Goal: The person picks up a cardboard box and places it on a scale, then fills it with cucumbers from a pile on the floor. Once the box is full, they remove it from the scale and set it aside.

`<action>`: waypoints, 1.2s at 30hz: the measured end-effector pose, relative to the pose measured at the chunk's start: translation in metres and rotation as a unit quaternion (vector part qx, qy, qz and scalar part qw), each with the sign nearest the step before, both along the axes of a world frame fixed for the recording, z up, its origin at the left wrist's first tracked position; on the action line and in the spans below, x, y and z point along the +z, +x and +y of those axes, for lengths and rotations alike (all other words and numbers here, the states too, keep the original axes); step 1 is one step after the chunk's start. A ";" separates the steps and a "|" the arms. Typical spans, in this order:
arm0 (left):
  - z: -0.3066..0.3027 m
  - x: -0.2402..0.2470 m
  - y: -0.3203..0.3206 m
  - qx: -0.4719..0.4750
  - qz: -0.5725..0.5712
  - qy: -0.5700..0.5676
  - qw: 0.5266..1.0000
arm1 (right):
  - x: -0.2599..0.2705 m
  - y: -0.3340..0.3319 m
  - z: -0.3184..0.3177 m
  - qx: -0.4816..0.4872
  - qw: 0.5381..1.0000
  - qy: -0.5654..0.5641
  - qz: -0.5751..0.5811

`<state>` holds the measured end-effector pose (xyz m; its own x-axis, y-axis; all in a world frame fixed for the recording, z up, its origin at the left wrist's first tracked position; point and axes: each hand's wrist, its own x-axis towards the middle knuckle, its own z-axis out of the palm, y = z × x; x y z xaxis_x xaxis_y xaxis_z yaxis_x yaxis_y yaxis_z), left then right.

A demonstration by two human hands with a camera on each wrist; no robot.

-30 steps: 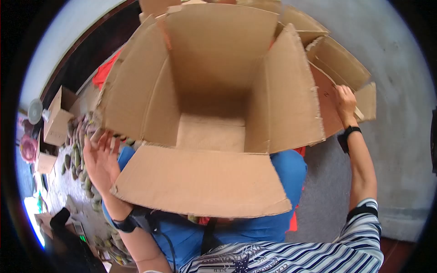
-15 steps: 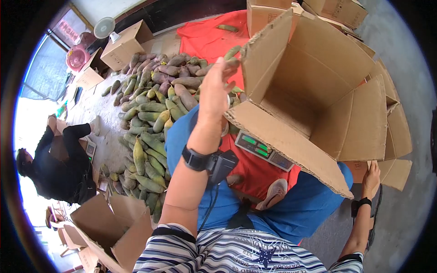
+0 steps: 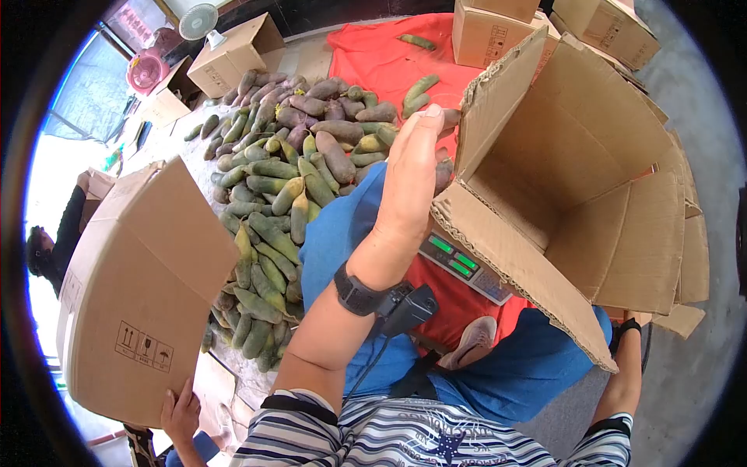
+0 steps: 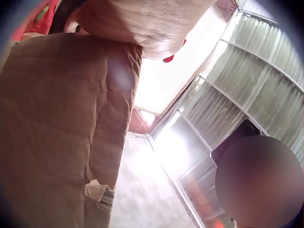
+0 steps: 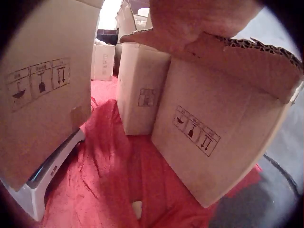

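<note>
On the scale (image 3: 492, 285): open cardboard box (image 3: 576, 117), flaps spread, green digits lit below its near flap.
Left hand (image 3: 408, 171): released, fingers straight, close by the box's left flap; contact cannot be told.
Right hand (image 3: 640, 317): mostly hidden; at the torn flap of a neighbouring carton (image 5: 209, 99); cannot tell whether it is grasping or clenched.
Far left: another person's hand (image 3: 180, 416) at the lower edge of a printed carton (image 3: 148, 311).
Floor: red cloth (image 3: 373, 47) under the scale, heaped green and purplish vegetables (image 3: 268, 187) alongside.
</note>
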<state>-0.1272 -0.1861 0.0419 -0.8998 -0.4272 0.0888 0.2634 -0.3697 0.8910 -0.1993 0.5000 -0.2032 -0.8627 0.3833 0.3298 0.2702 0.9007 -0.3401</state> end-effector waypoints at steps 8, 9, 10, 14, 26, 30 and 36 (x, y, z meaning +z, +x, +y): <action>0.004 0.006 0.002 0.008 -0.014 0.007 1.000 | 0.087 0.005 -0.032 0.141 0.983 -0.073 0.097; 0.003 0.005 0.002 0.015 -0.005 0.004 1.000 | 0.094 0.004 -0.036 0.168 0.971 -0.114 0.125; 0.001 0.003 0.003 0.014 -0.003 0.006 1.000 | 0.099 0.004 -0.038 0.194 0.957 -0.155 0.151; -0.003 -0.005 -0.003 0.007 -0.005 -0.005 1.000 | 0.246 0.088 -0.209 0.151 0.956 -0.198 0.154; -0.038 0.046 0.048 0.155 0.138 -0.134 0.969 | 0.276 0.178 -0.350 0.387 0.916 0.096 0.053; -0.122 -0.013 0.067 0.242 -0.039 -0.266 0.932 | 0.266 0.171 -0.348 0.371 0.927 -0.010 0.053; -0.263 -0.248 0.161 0.141 -0.442 -0.657 0.595 | 0.262 0.163 -0.328 0.288 0.956 -0.051 0.008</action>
<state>0.0334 -0.4495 -0.2057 -0.7522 -0.6564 0.0583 -0.6355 0.7460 0.1991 -0.0363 0.1715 0.0590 -0.9357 -0.1226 0.3307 -0.2663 0.8603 -0.4348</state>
